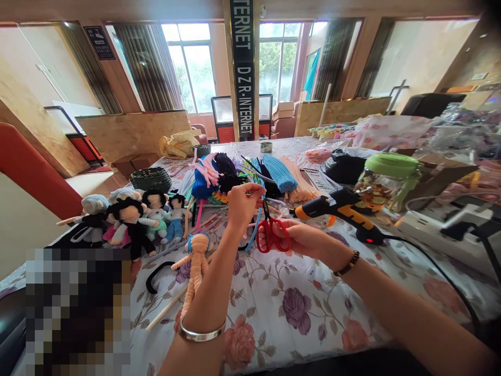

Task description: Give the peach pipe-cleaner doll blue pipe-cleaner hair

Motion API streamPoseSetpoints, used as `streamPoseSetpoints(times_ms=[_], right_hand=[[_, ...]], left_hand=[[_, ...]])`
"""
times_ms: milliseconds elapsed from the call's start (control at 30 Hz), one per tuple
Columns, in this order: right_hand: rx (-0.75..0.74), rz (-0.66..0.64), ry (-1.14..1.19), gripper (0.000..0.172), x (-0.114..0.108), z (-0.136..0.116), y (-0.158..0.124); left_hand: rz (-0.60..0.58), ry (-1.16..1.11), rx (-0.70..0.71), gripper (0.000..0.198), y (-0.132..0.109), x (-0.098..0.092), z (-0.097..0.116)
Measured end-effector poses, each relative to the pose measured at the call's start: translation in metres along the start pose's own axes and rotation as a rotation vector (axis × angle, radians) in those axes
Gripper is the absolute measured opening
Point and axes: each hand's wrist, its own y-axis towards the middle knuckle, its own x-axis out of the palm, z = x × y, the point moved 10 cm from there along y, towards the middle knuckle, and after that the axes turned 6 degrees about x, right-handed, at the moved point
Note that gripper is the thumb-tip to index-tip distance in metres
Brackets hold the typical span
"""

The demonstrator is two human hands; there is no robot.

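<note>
My right hand [294, 237] is closed round the red handles of a pair of scissors [267, 232], whose blades point up and away. Just left of the blade tips, my left hand [243, 206] has its fingers pinched together. What lies between those fingers is too small to make out. A light blue pipe cleaner [255, 230] shows below the left fingers; whether it hangs from them or lies on the table I cannot tell. A peach pipe-cleaner doll [199, 245] with a blue band on its head lies left of my left forearm, which partly hides it.
Several finished dolls [131, 219] sit at the left. Bundles of coloured pipe cleaners [279, 172] lie beyond my hands. At the right are a black and orange hot glue gun [340, 209] with a cord and a green-lidded jar [391, 177]. A dark woven basket [151, 179] stands back left.
</note>
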Motion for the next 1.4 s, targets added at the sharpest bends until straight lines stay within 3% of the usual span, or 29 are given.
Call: streamPoseSetpoints(times_ms=[633,900,1133,1400], right_hand=[[0.045,0.043,0.036,0.023,-0.007,0.008,0.006],[0.033,0.115,0.039,0.031,-0.017,0.014,0.011],[0.058,0.173,0.019,0.022,-0.023,0.017,0.009],[0.031,0.219,0.039,0.026,-0.029,0.018,0.01]], left_hand=[[-0.009,0.048,-0.026,0.006,0.0,0.0,-0.003],[-0.021,0.067,-0.023,0.007,0.002,0.002,-0.01],[-0.02,0.075,-0.039,0.006,0.002,0.002,-0.015],[-0.021,0.027,-0.058,0.008,0.0,0.003,-0.018]])
